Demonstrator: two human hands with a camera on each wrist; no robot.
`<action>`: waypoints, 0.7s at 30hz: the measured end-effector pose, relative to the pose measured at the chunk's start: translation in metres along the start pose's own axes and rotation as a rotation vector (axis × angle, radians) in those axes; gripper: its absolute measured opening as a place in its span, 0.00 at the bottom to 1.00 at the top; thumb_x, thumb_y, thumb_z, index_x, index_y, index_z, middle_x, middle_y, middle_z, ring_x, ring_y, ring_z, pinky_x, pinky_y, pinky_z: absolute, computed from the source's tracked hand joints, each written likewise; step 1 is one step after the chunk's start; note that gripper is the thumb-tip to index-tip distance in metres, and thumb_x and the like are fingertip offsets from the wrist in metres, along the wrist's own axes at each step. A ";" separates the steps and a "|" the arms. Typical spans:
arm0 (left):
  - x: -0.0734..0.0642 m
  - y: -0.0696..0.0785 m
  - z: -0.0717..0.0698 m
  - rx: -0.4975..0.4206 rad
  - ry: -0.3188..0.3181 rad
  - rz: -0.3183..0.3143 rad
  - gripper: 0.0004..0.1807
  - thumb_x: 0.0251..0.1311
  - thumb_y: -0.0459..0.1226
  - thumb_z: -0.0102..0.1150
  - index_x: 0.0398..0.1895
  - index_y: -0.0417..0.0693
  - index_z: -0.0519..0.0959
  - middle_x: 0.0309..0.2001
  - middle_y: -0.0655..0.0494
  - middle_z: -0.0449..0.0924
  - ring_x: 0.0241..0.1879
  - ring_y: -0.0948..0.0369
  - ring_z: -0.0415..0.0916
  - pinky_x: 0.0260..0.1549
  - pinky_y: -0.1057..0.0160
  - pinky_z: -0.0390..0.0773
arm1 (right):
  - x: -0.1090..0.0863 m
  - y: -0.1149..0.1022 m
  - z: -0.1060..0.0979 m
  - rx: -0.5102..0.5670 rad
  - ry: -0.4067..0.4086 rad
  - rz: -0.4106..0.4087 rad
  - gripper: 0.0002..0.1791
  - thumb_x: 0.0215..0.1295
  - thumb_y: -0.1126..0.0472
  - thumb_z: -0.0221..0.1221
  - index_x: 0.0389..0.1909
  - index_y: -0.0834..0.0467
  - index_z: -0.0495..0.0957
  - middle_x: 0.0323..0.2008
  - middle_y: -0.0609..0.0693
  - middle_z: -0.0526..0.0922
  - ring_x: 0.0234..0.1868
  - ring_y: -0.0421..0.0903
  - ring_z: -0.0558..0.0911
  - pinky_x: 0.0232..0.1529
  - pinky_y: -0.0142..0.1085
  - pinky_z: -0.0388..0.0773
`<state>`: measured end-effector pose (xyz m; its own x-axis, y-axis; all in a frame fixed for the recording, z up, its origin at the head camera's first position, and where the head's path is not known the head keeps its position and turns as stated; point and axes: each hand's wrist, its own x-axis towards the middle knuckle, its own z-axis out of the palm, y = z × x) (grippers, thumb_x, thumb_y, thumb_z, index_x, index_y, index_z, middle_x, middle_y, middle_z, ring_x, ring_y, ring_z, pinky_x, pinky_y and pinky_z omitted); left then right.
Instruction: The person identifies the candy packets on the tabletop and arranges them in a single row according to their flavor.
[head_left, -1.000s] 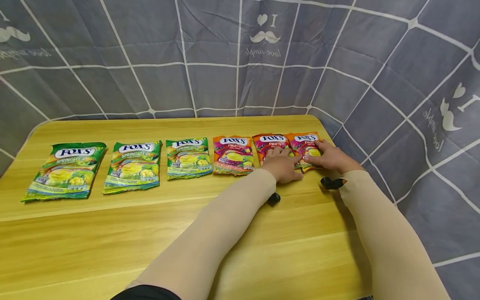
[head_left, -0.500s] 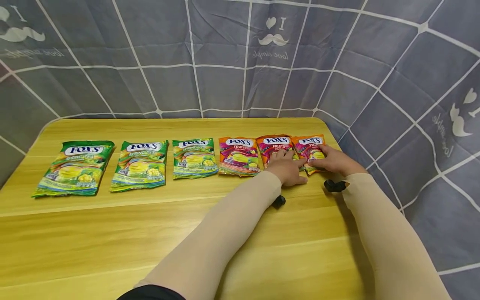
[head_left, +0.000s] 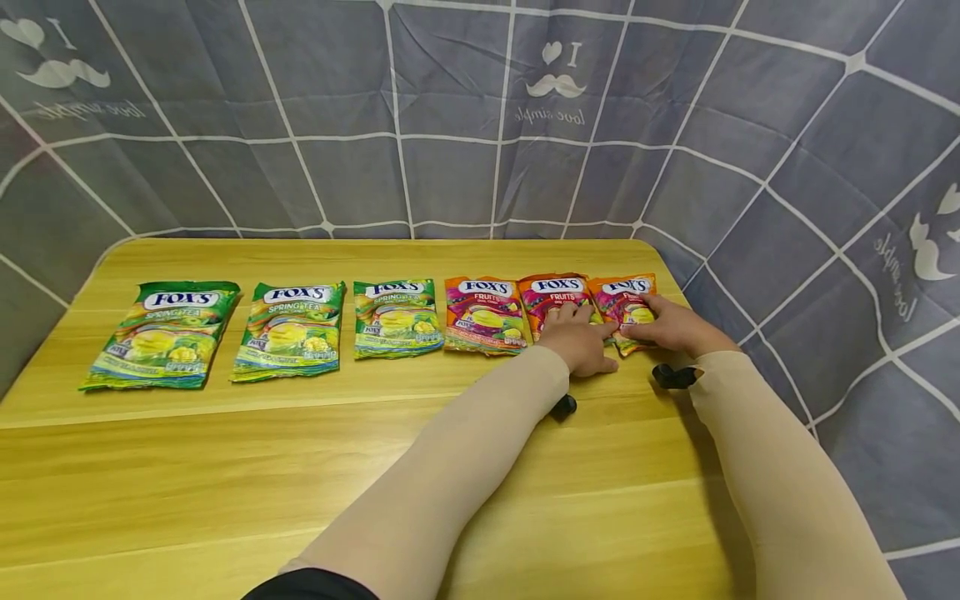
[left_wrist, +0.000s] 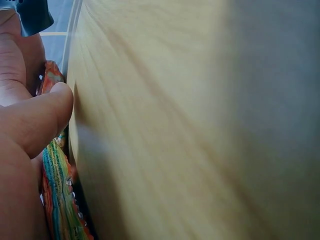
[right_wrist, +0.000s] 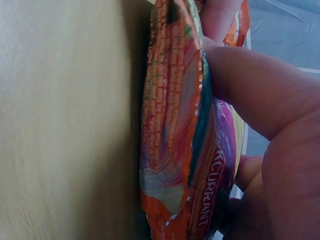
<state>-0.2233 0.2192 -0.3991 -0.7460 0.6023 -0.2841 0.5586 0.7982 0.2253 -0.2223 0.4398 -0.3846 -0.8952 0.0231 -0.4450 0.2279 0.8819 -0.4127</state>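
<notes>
My left hand (head_left: pixel 576 340) rests with fingers spread on a red-orange FOX'S Fruits candy bag (head_left: pixel 555 292), second from the right in a row. At the row's right end, my right hand (head_left: pixel 678 327) touches another Fruits bag (head_left: pixel 615 298), its fingers at the top right edge and its thumb across the front. The right wrist view shows that bag's crinkled side (right_wrist: pixel 170 115) close up, with the thumb lying on top. From the left wrist, the thumb (left_wrist: pixel 45 115) appears above a bag's striped edge (left_wrist: pixel 60 185). A third Fruits bag (head_left: pixel 486 315) lies left of my left hand.
Farther left lie three green Spring Tea candy bags, at the near (head_left: pixel 397 317), middle (head_left: pixel 288 332) and far left (head_left: pixel 161 333) of that group. They lie on a wooden table (head_left: pixel 300 475). A grey checked curtain (head_left: pixel 450 100) hangs behind and along the right side.
The head view has turned slightly left, so the bags and table appear shifted right. Both hands stay on their bags with little visible movement.
</notes>
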 end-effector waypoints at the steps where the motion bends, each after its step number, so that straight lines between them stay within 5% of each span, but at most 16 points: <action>1: 0.000 0.000 0.000 0.000 -0.001 -0.001 0.41 0.67 0.72 0.51 0.81 0.89 0.52 0.85 0.63 0.48 0.79 0.55 0.46 0.80 0.52 0.51 | 0.000 0.000 0.000 0.000 0.000 0.002 0.61 0.69 0.33 0.63 0.85 0.63 0.42 0.79 0.75 0.52 0.76 0.77 0.58 0.77 0.71 0.52; 21: 0.006 0.000 0.003 -0.017 -0.014 -0.014 0.41 0.66 0.72 0.51 0.81 0.89 0.52 0.85 0.62 0.46 0.80 0.55 0.46 0.82 0.49 0.48 | 0.000 -0.003 0.000 -0.001 -0.004 0.003 0.61 0.69 0.34 0.63 0.85 0.63 0.41 0.79 0.76 0.53 0.75 0.77 0.59 0.77 0.71 0.52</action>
<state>-0.2267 0.2231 -0.4036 -0.7482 0.5915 -0.3006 0.5420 0.8062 0.2374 -0.2230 0.4378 -0.3832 -0.8929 0.0238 -0.4495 0.2303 0.8823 -0.4106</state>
